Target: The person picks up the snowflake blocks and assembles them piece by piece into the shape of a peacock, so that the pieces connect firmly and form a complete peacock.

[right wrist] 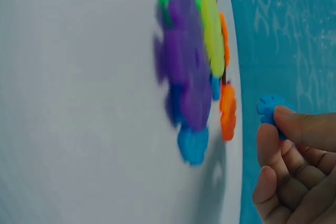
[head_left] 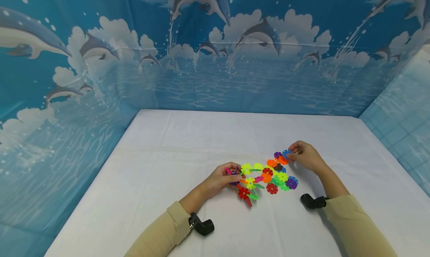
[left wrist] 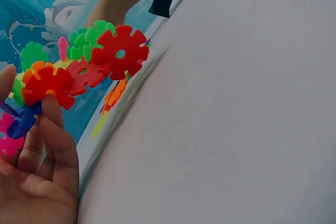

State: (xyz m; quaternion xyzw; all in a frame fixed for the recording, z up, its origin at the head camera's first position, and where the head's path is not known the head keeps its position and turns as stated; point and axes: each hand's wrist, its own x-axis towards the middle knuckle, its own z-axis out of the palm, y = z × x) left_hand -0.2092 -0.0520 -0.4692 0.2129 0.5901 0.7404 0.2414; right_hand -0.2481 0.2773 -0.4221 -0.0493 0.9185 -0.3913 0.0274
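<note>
My left hand (head_left: 221, 178) grips the near end of a cluster of linked plastic snowflake discs (head_left: 246, 169), its thumb and fingers around blue and pink pieces. In the left wrist view, red discs (left wrist: 122, 52) and green ones jut out beyond the fingertips. My right hand (head_left: 307, 156) pinches a blue snowflake disc (right wrist: 270, 106) between thumb and finger. Beside that disc in the head view are a purple disc (head_left: 277, 155) and orange discs (head_left: 271, 163); whether they touch it is unclear. More colourful discs, including a red one (head_left: 272, 188), lie between the hands.
A white cloth (head_left: 188, 145) covers the table. Purple and blue discs (head_left: 292, 182) sit at the right side of the group. Dolphin-printed curtains (head_left: 208, 85) stand behind and at the sides. Black wrist cameras (head_left: 203, 226) stick out from both sleeves.
</note>
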